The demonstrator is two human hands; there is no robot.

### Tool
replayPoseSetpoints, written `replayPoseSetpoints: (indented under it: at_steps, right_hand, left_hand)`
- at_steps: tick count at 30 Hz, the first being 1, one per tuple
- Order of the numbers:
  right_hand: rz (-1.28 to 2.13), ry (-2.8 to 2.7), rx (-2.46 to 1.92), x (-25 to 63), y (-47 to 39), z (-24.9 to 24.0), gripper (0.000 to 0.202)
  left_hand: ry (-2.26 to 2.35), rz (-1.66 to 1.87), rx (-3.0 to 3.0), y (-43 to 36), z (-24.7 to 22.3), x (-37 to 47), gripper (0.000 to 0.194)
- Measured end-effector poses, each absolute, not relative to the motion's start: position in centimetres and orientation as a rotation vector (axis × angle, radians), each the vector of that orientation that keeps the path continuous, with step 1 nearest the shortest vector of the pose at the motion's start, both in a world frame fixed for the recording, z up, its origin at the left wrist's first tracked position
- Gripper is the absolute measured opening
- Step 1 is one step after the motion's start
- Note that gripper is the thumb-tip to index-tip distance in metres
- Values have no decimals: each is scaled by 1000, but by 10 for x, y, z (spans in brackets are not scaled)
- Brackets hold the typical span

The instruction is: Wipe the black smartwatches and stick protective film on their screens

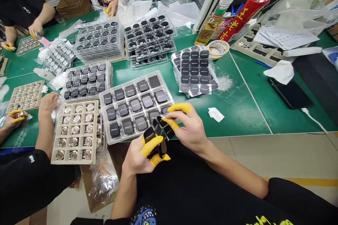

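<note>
My left hand [144, 153], in yellow finger cots, is closed around dark pieces close to my body. One is a black rounded-square piece [149, 134] with pale lettering; my fingers partly cover the others. Just up and to the right, my right hand [188, 124], also in yellow finger cots, pinches a thin black sticker [159, 121] between thumb and forefinger. Bent black labels [169, 132] show between the two hands. Beyond them lies a clear plastic tray [137, 111] of black rounded-square pieces; its top right compartment holds no such piece.
Sheets of black labels [194, 66] lie ahead, with a tape roll [218, 48] behind. At left, a beige tray [74, 132] holds watch-like round parts. Stacked clear trays [99, 38] stand farther back. A phone [290, 93] is on the right. Co-workers' hands [49, 103] work at left.
</note>
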State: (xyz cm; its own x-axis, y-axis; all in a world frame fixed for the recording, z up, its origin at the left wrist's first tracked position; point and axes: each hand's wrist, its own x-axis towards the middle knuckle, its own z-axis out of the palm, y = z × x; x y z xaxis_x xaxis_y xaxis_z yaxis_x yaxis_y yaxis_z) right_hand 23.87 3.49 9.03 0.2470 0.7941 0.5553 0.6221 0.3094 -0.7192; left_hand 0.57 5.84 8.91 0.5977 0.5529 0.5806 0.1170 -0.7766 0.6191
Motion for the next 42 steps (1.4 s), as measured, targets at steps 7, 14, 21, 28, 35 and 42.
replayPoseSetpoints:
  at_steps: [7, 14, 21, 28, 35, 42]
  right_hand:
    - [234, -1404, -1437, 233, 31, 78, 15]
    - [326, -1420, -1391, 235, 32, 79, 15]
    - [449, -1414, -1353, 237, 32, 86, 14]
    - [631, -1393, -1350, 245, 28, 92, 14]
    - [676, -1453, -1270, 247, 24, 97, 13]
    - [574, -1547, -1200, 247, 22, 93, 20]
  left_hand:
    - [540, 1045, 2290, 55, 93, 5, 65]
    - [497, 1072, 2359, 59, 100, 7, 55]
    - [567, 1034, 2263, 55, 86, -1, 51]
    - [692, 1064, 2223, 51, 78, -14, 52]
    - [695, 1226, 2217, 53, 80, -15, 56]
    - [671, 1288, 2059, 51, 74, -16, 55]
